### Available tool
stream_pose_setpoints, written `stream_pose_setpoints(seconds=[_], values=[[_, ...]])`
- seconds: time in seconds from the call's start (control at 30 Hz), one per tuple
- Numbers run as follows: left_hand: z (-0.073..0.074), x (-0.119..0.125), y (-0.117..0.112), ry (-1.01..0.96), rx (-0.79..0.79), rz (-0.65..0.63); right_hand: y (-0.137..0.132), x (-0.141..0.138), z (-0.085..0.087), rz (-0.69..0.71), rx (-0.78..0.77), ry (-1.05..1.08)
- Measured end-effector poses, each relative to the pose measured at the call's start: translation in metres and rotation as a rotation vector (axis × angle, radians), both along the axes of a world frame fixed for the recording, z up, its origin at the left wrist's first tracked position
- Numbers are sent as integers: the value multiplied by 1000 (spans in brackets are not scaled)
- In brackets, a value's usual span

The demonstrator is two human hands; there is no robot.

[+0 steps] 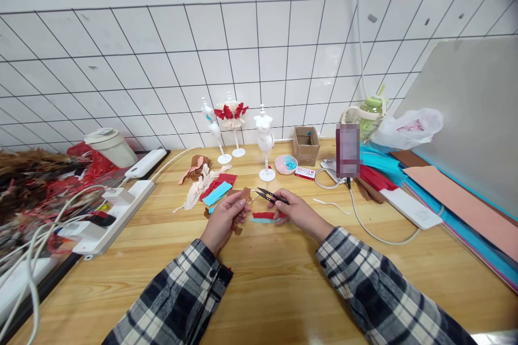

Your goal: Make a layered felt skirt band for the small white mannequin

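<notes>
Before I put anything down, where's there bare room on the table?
The table is bare between the left sleeve and right sleeve, between the power strip and left sleeve, and between the right sleeve and coloured sheets. It's crowded beyond the left hand, with fabric scraps and white dress forms.

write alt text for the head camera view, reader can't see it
A person's left hand holds a brown piece and the right hand black snips above a wooden table. Beyond stand three small white dress forms, one wearing red and cream ruffles, with a cardboard box to the right and colored scraps near the left hand.
</notes>
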State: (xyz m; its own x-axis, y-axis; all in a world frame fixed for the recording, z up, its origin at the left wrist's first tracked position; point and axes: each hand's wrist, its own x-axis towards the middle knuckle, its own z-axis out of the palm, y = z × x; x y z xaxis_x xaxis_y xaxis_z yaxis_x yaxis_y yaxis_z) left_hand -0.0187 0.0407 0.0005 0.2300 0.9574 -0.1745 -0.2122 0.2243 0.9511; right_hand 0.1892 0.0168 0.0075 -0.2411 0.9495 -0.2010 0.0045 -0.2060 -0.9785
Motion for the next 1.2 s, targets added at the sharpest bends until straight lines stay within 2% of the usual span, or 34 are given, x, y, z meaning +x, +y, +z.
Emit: stream_pose_setpoints(seconds=[0.2, 0.27, 0.37, 0.47, 0.57, 0.7, 0.93, 1.2], values=[[0, 2, -1, -41, 4, 16, -1, -4, 5, 37, -34, 79], [0, 3, -2, -55, 10, 21, -2, -4, 10, 15, -47, 18], [0, 4, -3, -62, 15, 11, -4, -5, 12, -1, -28, -183], [-1, 5, -5, -58, 15, -10, -7, -9, 6, 45, 38, -319], [-1, 7, -6, -41, 14, -42, -10, -15, -5, 87, 113, -335], [-3, 8, -6, -15, 18, -92, -13, -20, -13, 97, 126, -338], [-9, 8, -7, 13, -21, -134, -13, -20, -12, 129, 114, -341], [2, 12, -12, 37, 5, -185, -13, -21, -10, 133, 142, -358]])
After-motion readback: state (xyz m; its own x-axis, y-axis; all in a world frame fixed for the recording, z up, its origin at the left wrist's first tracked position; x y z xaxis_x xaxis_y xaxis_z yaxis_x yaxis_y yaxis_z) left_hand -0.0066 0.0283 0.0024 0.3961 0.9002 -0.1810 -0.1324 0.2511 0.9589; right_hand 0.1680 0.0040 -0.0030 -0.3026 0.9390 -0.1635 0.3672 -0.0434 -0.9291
